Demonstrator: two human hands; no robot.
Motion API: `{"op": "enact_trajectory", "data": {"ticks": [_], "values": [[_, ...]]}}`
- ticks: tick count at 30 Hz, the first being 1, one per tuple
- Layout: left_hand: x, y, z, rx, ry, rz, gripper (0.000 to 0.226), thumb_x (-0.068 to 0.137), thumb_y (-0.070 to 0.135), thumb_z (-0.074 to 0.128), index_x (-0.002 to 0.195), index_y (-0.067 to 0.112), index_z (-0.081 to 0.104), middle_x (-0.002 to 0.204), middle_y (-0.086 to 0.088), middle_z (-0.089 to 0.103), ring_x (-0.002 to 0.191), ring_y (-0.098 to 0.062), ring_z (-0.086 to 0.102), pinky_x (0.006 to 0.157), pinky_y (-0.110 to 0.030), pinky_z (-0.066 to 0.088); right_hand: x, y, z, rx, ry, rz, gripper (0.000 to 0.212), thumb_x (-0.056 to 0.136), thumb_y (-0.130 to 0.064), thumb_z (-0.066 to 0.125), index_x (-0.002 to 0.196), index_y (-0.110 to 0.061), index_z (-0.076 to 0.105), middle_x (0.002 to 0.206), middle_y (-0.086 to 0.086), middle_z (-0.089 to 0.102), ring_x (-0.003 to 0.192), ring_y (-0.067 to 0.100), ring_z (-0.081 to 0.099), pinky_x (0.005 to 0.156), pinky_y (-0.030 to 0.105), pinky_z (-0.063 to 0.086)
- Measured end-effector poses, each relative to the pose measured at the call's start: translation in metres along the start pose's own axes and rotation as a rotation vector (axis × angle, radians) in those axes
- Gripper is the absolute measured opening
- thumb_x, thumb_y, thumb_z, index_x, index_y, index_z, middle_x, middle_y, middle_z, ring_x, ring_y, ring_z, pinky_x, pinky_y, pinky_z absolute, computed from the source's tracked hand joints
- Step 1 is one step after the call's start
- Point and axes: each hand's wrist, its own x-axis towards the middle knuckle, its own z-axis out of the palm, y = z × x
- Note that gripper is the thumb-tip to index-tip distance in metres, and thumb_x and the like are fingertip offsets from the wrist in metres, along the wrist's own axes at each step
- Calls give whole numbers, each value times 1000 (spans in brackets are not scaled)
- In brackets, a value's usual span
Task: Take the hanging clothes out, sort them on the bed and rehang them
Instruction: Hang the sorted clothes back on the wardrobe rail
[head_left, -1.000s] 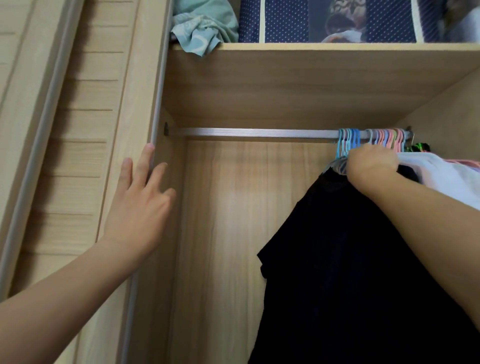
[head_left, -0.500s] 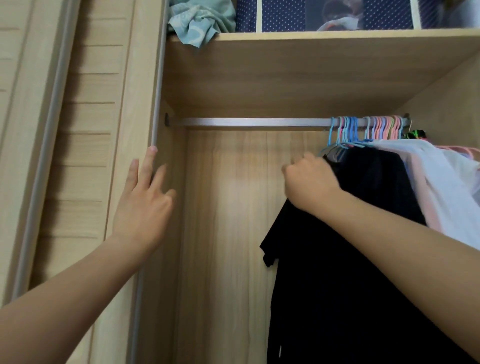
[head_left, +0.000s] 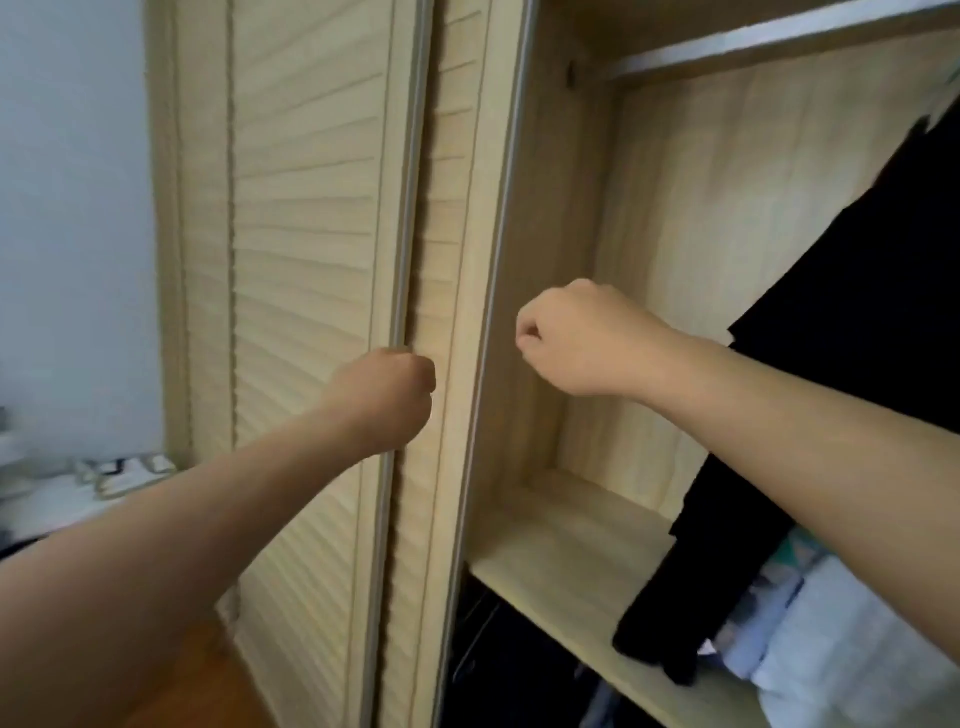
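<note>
hands at an open wardrobe with dark clothes hanging on the right

black garment (head_left: 810, 395) hangs inside the wardrobe (head_left: 691, 218), hem reaching the wooden shelf (head_left: 566, 561), beside folded pale fabric (head_left: 831, 649). left hand (head_left: 387, 397) is curled at the sliding door (head_left: 306, 260) edge, whether gripping it i cannot tell. right hand (head_left: 582, 340) is a fist holding nothing, apart from the clothes. metal rail (head_left: 753, 44) runs above; pale wall (head_left: 72, 208) lies left.

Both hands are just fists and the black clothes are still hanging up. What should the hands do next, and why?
Probably reach the right hand back to the black garment and take hold near its top. Both it and the left hand are curled and hold nothing, and the garment still hangs in the wardrobe.
</note>
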Motion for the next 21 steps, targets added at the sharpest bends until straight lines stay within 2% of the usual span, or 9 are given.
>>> {"op": "enact_trajectory", "data": {"ticks": [4, 8, 11, 13, 15, 18, 21], "values": [[-126, -30, -17, 91, -171, -129, 28, 94, 23, 46, 106, 23, 71, 111, 0, 64, 103, -28, 62, 83, -40, 55, -48, -80, 32, 102, -193, -172, 27, 91, -23, 44, 101, -22, 69, 107, 9, 66, 96, 33, 63, 75, 36, 52], [-226, -73, -67, 163, -149, -318, 25, 94, 23, 45, 97, 23, 70, 99, 0, 63, 94, -27, 64, 69, -33, 46, -76, -170, 35, 236, -258, -277, 30, 91, -22, 43, 101, -22, 71, 103, 8, 69, 91, 30, 64, 76, 37, 56], [-311, -94, -101, 151, -174, -475, 30, 92, 23, 42, 99, 23, 72, 101, -2, 66, 96, -29, 65, 79, -39, 55, -116, -242, 33, 357, -328, -370, 28, 94, -27, 45, 99, -23, 72, 101, 6, 70, 88, 27, 64, 75, 37, 55], [-377, -105, -118, 144, -212, -543, 34, 92, 27, 37, 99, 22, 70, 103, -1, 68, 98, -28, 65, 83, -41, 55, -149, -293, 35, 419, -398, -430, 28, 96, -29, 45, 99, -24, 73, 102, 3, 71, 89, 24, 64, 79, 38, 56], [-452, -117, -132, 126, -253, -622, 31, 96, 26, 40, 103, 23, 70, 106, 0, 68, 99, -26, 63, 84, -40, 54, -184, -346, 39, 469, -478, -475, 27, 97, -29, 47, 102, -26, 73, 106, 0, 71, 93, 22, 65, 82, 37, 55], [-578, -135, -157, 112, -324, -727, 25, 95, 29, 43, 99, 26, 66, 103, 0, 69, 96, -28, 63, 80, -39, 54, -243, -433, 40, 568, -579, -506, 27, 95, -29, 47, 100, -27, 74, 105, 0, 71, 92, 23, 65, 78, 34, 53], [-727, -154, -192, 53, -402, -942, 23, 90, 32, 42, 95, 28, 64, 99, 4, 69, 94, -25, 64, 81, -38, 54, -320, -528, 40, 686, -677, -503, 28, 96, -28, 45, 98, -21, 73, 99, 1, 71, 90, 26, 64, 78, 37, 53]]}}
